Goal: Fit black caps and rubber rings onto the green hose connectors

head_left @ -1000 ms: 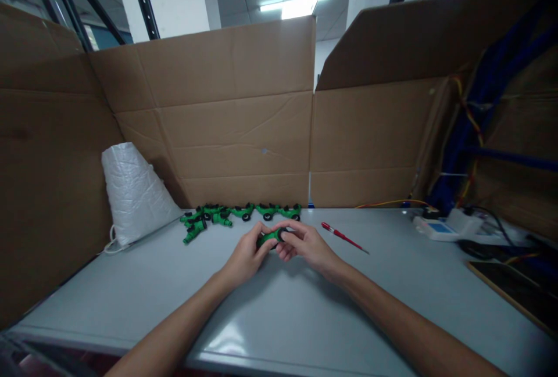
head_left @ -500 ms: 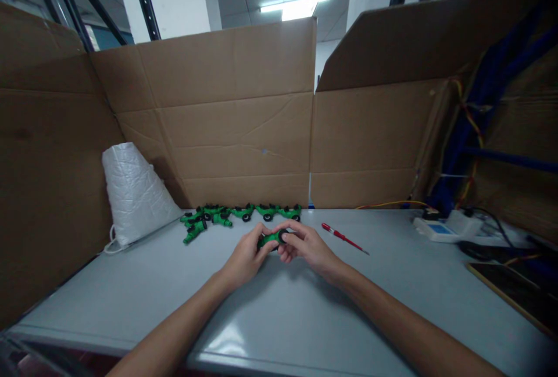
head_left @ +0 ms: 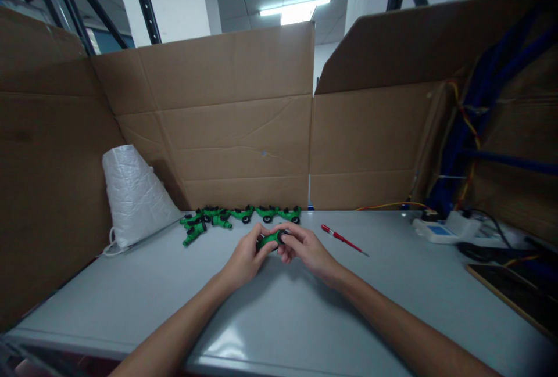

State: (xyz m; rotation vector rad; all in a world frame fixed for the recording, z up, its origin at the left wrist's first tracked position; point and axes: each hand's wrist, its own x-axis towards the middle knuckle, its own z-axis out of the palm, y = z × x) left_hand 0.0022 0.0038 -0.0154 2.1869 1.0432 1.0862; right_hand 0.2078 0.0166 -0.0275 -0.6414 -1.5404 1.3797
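Between both hands, just above the table, is a small green toy vehicle with black wheels. My left hand pinches its left end between thumb and fingers. My right hand grips the right end, its thumb by a black wheel. Fingers cover much of the toy. Beyond the hands, a row of similar green toy vehicles with black wheels stands along the back of the table. To the right of my right hand lies a red screwdriver, its tip pointing right and toward me.
A white padded bag leans at the back left. Cardboard walls enclose the grey table. At the right are a white power strip, cables, a blue metal frame and a dark flat panel.
The view has tilted very slightly. Both hands keep their hold on the green toy vehicle, with hardly any visible movement.
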